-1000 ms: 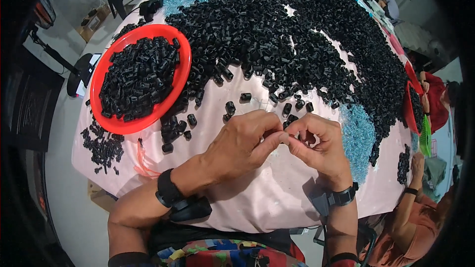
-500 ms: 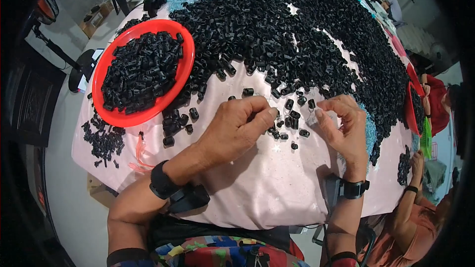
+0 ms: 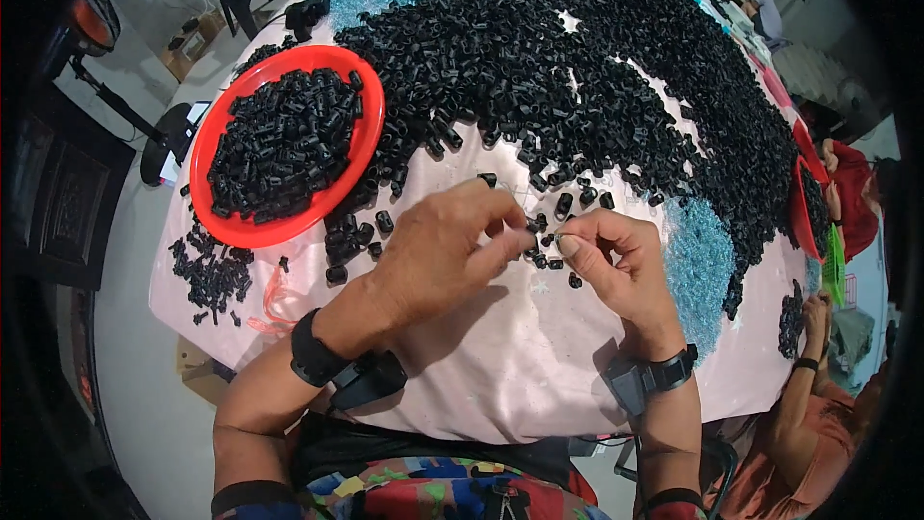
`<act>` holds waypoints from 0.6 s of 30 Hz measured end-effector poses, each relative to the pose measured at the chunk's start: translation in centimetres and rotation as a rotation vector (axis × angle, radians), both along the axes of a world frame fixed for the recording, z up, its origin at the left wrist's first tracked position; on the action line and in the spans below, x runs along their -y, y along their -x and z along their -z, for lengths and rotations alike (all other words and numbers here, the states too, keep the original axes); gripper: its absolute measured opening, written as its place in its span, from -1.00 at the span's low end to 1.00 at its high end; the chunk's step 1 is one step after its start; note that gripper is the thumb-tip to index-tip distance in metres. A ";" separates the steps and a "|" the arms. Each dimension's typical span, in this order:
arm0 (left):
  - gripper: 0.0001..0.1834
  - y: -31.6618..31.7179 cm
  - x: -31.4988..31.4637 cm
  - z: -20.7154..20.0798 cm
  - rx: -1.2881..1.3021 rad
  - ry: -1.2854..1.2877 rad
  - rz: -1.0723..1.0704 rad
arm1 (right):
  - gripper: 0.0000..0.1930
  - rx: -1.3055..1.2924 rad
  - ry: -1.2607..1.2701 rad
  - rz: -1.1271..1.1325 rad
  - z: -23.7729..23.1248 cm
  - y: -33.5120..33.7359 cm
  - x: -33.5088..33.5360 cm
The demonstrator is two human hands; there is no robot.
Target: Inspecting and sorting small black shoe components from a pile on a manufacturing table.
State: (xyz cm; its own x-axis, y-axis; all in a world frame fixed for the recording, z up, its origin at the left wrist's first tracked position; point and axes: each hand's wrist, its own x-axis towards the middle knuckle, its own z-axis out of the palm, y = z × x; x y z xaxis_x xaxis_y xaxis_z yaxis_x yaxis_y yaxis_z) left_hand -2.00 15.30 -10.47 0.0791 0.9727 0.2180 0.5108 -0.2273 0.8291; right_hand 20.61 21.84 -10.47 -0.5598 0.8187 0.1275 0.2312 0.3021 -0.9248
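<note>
Swinging in toward the red round plastic basin point(image 3: 372, 125) since the earlier frame, the right hand point(image 3: 621, 265) is pinching a tiny dark piece point(image 3: 555, 239), its axis too small to tell; the left hand point(image 3: 443, 246) is hovering on the basin's side of that piece, thumb and forefinger close, whether clamping anything I cannot tell; one loose black hollow plastic cylinder point(image 3: 563, 204) is lying right of the basin, just beyond both hands' fingertips, slightly nearer the right's, its long axis pointing away from the person.
</note>
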 end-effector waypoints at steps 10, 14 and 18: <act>-0.79 -0.9 -0.7 1.2 -0.215 -0.140 -0.018 | -0.86 -0.008 0.016 0.060 0.2 -0.3 -0.5; -0.74 -1.3 -1.1 1.8 -0.304 -0.189 0.003 | -0.84 0.033 -0.108 0.043 0.4 -0.3 -0.8; -0.69 -1.2 -1.0 2.0 -0.314 -0.127 0.010 | -0.82 0.020 -0.184 0.025 0.6 -0.2 -1.0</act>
State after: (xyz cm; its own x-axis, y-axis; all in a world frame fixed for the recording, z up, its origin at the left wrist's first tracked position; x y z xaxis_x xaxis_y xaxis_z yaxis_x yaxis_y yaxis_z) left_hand -0.84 16.30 -12.51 0.1713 0.9381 0.3009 0.7341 -0.3253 0.5961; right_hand 20.83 22.82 -11.09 -0.5432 0.7966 0.2653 0.2586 0.4593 -0.8498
